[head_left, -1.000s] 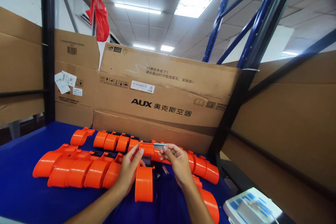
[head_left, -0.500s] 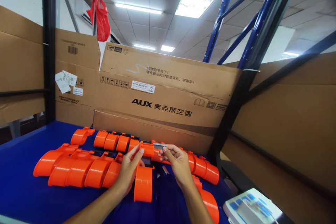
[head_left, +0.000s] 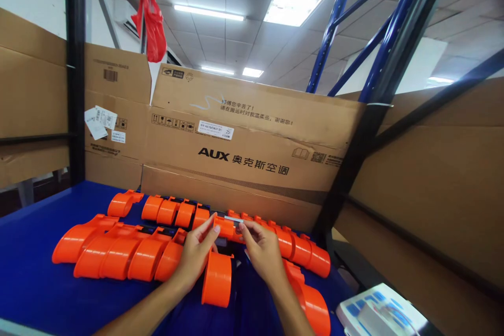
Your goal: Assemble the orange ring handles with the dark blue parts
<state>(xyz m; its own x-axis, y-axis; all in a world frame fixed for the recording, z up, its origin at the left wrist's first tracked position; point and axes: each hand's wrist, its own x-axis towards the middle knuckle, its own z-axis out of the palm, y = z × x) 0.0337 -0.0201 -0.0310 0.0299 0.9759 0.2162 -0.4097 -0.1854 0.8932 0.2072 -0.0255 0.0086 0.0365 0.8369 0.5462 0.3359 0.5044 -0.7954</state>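
In front of me, my left hand (head_left: 196,252) pinches an orange plastic piece (head_left: 223,227) between thumb and fingers. My right hand (head_left: 263,249) grips a thin, shiny grey strip (head_left: 234,219) at its right end. The strip lies along the top of the orange piece, but I cannot tell whether it sits in a slot. Just below my hands is an orange plastic ring (head_left: 217,281) with a small lip. Whether that ring joins the held piece is hidden by my left fingers.
Orange ring-shaped parts (head_left: 118,260) stand in rows on the blue tabletop (head_left: 27,226), left and right of my hands. Cardboard (head_left: 244,142) walls the back. A dark rack post (head_left: 346,168) rises at right, near a white and blue box (head_left: 380,307).
The grey strip has shifted left over the orange piece, with less of it sticking out. My right hand has come closer to my left, and the held piece is slightly tilted.
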